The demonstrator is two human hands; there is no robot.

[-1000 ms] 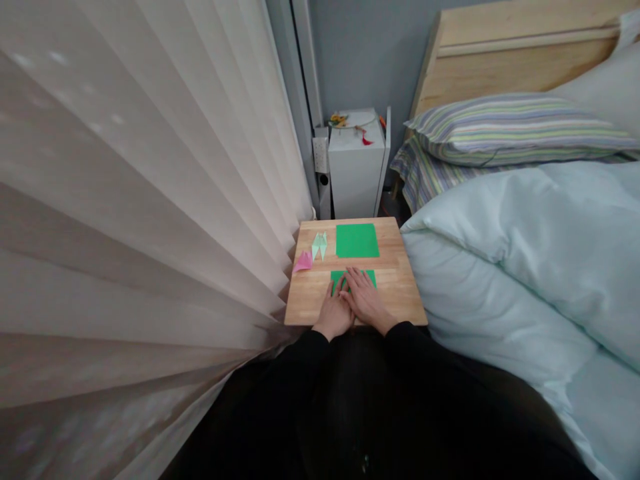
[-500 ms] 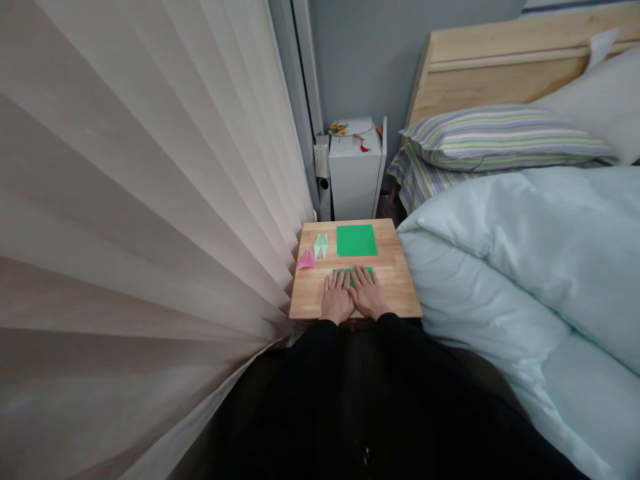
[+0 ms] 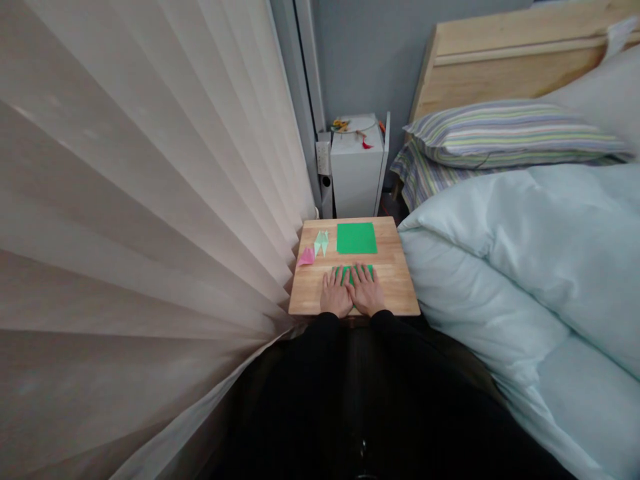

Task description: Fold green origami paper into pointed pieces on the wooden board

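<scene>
Both palms lie flat on a sheet of green paper [image 3: 354, 274] near the front edge of a small wooden table [image 3: 400, 287]. My left hand [image 3: 336, 295] covers its left part, fingers stretched forward. Beside it my right hand [image 3: 367, 292] covers the right part, its fingers also straight and slightly spread. The thumbs meet or nearly meet in the middle. Much of the sheet is hidden under the hands. Farther back lies green square paper [image 3: 357, 239]. Left of that sit a pale green folded paper piece [image 3: 321, 243] and a pink folded paper piece [image 3: 307, 256].
A pleated curtain [image 3: 200, 167] hangs close along the table's left side. On the right is a bed with a pale blue quilt [image 3: 500, 267] and a striped pillow [image 3: 515, 137]. Behind the table stands a white cabinet [image 3: 356, 177] with small items on top.
The hands stay flat on the green paper, with the fingers a little more spread apart and slightly more of the sheet showing between them. The camera view has shifted slightly.
</scene>
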